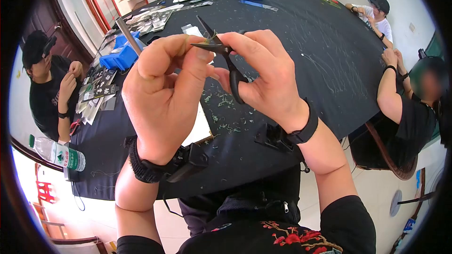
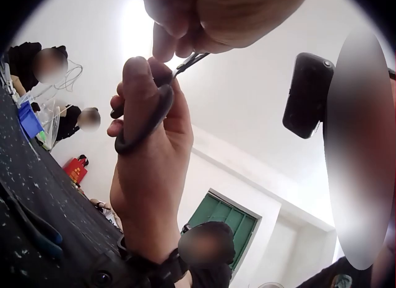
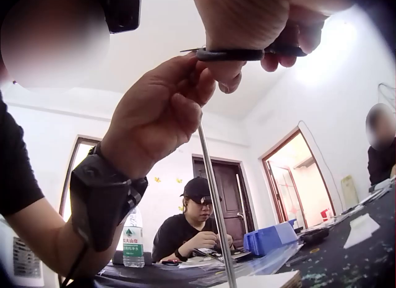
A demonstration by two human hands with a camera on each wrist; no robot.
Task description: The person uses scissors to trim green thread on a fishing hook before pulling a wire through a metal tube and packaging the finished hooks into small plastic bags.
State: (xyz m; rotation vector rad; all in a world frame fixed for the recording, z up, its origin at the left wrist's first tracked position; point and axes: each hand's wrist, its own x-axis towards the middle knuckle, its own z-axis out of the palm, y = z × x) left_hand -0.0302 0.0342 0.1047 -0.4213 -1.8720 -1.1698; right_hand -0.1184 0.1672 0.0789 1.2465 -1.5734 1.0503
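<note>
Black-handled scissors [image 1: 234,73] are gripped by the right hand [image 1: 270,73], fingers and thumb in the handle loops, with the blades spread apart. Close against the blades, the left hand [image 1: 162,89] pinches a small greenish piece [image 1: 210,39] between thumb and forefinger; its shape is too small to tell. In the left wrist view the right hand [image 2: 151,170] holds the scissor handle [image 2: 148,124] upright, below the left hand [image 2: 229,15]. The right wrist view shows the left hand [image 3: 154,114] touching or nearly touching the scissors [image 3: 235,54].
Green clippings [image 1: 230,117] lie on the black tablecloth [image 1: 282,56] beneath the hands, beside a white board [image 1: 200,129]. A metal pole [image 1: 128,35] rises behind the left hand. Blue bins [image 1: 117,56], printed sheets [image 1: 99,89] and a water bottle [image 1: 59,154] stand or lie left. Several people sit around.
</note>
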